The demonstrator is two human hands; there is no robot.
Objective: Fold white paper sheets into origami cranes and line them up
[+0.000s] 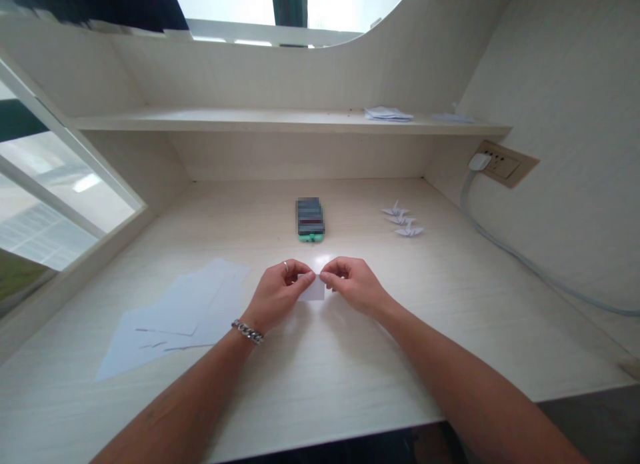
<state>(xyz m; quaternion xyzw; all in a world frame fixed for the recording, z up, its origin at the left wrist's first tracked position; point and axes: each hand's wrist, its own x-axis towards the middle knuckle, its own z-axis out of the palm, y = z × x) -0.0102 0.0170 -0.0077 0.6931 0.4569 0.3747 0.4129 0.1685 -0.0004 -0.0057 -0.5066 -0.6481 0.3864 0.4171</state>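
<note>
A small white square of paper [313, 291] is pinched at its upper edge between both hands, just above the desk. My left hand [283, 287], with a ring and a chain bracelet, has thumb and fingers closed on the paper's upper left part. At the upper right corner, my right hand [354, 282] grips it with thumb and index finger. Fingertips hide part of the top edge, so I cannot tell how it is folded there. Beyond the hands lies a phone [311, 219] with a green lower edge. Several folded paper cranes [409, 231] stand in a row to the right.
Loose white paper sheets [175, 311] overlap on the desk at the left. A shelf [250, 121] spans the back, bearing a folded paper stack [389, 114]. On the right wall, a grey cable [520, 261] runs from a socket [507, 165]. A window stands at the left.
</note>
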